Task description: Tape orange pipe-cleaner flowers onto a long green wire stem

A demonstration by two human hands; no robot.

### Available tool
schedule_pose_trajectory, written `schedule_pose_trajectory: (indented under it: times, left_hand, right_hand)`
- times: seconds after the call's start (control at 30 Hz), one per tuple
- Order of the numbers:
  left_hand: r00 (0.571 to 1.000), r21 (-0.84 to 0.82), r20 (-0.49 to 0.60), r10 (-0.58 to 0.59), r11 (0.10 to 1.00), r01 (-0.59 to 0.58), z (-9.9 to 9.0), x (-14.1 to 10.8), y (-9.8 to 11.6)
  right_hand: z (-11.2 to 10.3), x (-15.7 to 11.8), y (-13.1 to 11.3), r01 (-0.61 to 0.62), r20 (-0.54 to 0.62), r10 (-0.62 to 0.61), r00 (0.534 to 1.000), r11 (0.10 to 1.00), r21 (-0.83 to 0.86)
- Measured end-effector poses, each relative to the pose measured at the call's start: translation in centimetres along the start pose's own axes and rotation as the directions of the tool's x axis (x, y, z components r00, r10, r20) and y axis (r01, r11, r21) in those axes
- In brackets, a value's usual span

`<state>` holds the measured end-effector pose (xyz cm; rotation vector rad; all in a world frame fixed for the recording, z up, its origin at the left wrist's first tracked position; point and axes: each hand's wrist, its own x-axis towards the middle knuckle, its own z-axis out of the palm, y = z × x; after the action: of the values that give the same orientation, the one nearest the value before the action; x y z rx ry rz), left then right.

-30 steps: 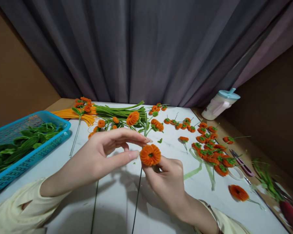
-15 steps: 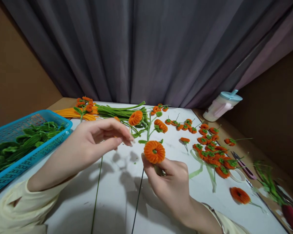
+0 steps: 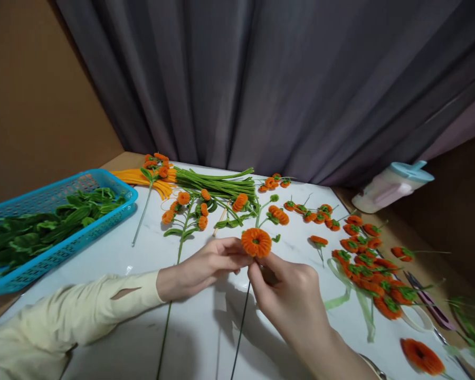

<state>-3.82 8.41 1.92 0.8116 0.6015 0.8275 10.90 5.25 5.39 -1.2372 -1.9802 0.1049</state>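
A branch of fuzzy pipe-cleaner flowers stands upright between my hands, with a round orange flower facing me, more orange heads behind it and green leaves on its stem. My right hand is closed around the stem just under the front flower. From the left, my left hand reaches to the same spot, its fingers pinched together against the stem; their tips are partly hidden behind the flower. Beyond my left hand, a finished-looking orange flower stem with several small heads and leaves lies on the white table.
On the left is a blue basket of green leaves. Green stems and orange strips lie at the back. Right are loose orange flowers, a green ribbon, pliers and a lidded cup.
My left hand has moved right and closed in on the stem by my right hand. The view has turned slightly left, so the table's things appear farther right.
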Motion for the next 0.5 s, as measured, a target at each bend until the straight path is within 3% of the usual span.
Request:
schedule_pose_trajectory:
  times: [0.1, 0.27, 0.5]
  left_hand:
    - [1.000, -0.085, 0.006, -0.013, 0.996, 0.013, -0.4, 0.4, -0.2]
    - [0.999, -0.089, 0.026, -0.041, 0.995, 0.044, -0.9, 1.2, 0.3]
    - [0.988, 0.083, 0.138, -0.068, 0.995, 0.057, -1.4, 2.0, 1.3]
  right_hand:
    - [0.3, 0.3, -0.1, -0.007, 0.062, 0.009, 0.998, 0.999, -0.033]
    - [0.2, 0.4, 0.1, -0.086, 0.187, 0.084, 0.979, 0.996, 0.004]
    - [-0.3, 0.9, 1.0, -0.360, 0.412, 0.259, 0.874, 0.913, 0.190]
